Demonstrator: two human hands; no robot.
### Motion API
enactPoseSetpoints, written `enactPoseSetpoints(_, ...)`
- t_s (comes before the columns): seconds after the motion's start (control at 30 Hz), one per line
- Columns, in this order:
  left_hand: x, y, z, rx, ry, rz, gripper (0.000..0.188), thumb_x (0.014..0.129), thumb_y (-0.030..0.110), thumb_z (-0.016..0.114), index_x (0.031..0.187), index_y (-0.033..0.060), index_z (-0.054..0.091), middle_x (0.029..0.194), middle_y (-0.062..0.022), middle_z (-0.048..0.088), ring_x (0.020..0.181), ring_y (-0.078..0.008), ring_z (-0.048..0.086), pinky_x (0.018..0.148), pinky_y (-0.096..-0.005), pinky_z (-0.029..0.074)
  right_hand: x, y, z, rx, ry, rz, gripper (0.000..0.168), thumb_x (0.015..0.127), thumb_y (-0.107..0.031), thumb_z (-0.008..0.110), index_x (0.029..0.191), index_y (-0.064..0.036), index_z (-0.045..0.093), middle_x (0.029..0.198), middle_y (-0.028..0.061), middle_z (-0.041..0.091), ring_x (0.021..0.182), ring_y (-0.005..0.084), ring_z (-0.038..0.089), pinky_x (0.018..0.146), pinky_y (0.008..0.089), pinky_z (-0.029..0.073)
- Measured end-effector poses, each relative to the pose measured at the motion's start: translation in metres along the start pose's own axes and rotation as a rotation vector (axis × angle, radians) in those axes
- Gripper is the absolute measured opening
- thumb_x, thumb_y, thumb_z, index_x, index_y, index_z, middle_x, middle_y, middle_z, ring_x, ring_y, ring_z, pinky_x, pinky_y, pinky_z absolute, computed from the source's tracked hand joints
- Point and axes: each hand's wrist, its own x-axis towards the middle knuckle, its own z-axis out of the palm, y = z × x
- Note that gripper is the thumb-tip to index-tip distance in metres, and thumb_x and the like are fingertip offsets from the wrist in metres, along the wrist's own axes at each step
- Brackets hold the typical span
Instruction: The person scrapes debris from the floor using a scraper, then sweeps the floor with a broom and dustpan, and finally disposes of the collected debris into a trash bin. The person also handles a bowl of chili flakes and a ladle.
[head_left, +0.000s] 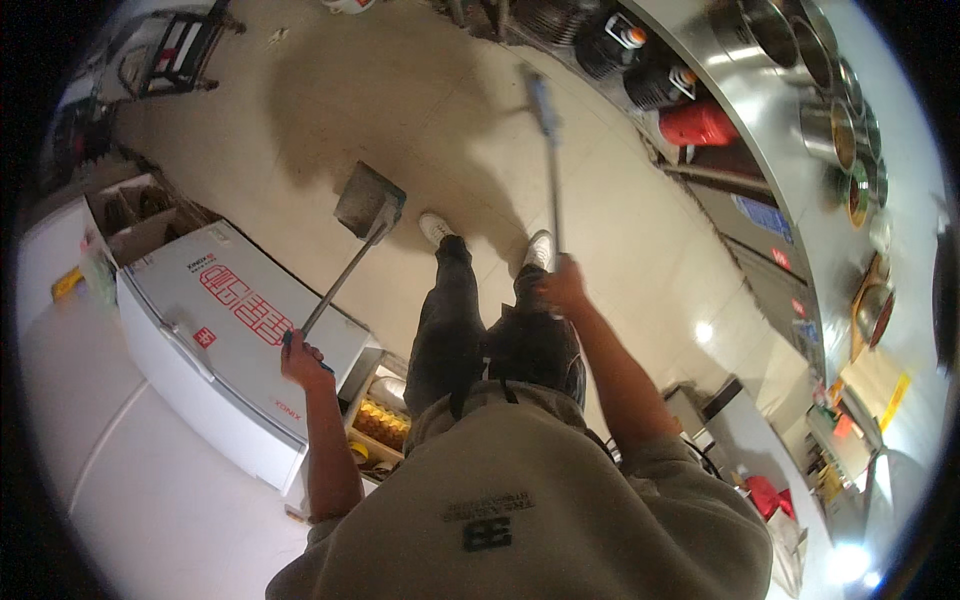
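My left hand (306, 365) grips the handle of a long-handled dustpan (367, 201), whose grey pan is out over the tiled floor (427, 120), ahead of my left shoe. In my right hand (562, 289) is the handle of a broom (556, 184). The broom's blue-grey head points away from me toward the shelving on the right and looks blurred. A wide gap separates the broom head from the pan. Whether either tool touches the floor is hard to tell.
A white chest freezer (240, 300) stands at my left, with cardboard boxes (142, 210) beyond it. Along the right runs a steel counter (787, 127) bearing several metal pots (825, 135). Below it sit black containers (611, 45) and a red bag (697, 124). A dark-framed chair (180, 56) is far left.
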Motion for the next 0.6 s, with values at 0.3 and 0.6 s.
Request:
enactPoseSetpoints(0.3, 0.07, 0.02, 0.017, 0.082, 0.022, -0.113, 0.01, 0.088, 0.008, 0.068, 0.083, 0.0069, 0.059, 0.061, 0.0032, 0.044, 0.046, -0.0063, 0.036, 0.041, -0.0237, 0.029, 0.297, -0.068, 0.069, -1.682, 0.122, -0.625, 0.027, 0.074, -0.037, 0.071, 0.08, -0.011, 0.076, 0.08, 0.0106, 0.073, 0.074, 0.0261, 0.071, 0.06, 0.0457, 0.052)
enactPoseSetpoints(0.6, 0.111, 0.037, -0.015, 0.054, 0.089, -0.056, 0.008, 0.087, 0.007, 0.067, 0.086, 0.0069, 0.06, 0.062, 0.004, 0.045, 0.048, -0.0056, 0.039, 0.042, -0.0229, 0.031, 0.072, -0.128, 0.321, -0.067, -0.18, -0.003, 0.02, 0.081, -0.028, 0.063, 0.076, -0.01, 0.069, 0.072, 0.0109, 0.066, 0.062, 0.0251, 0.06, 0.056, 0.0417, 0.043)
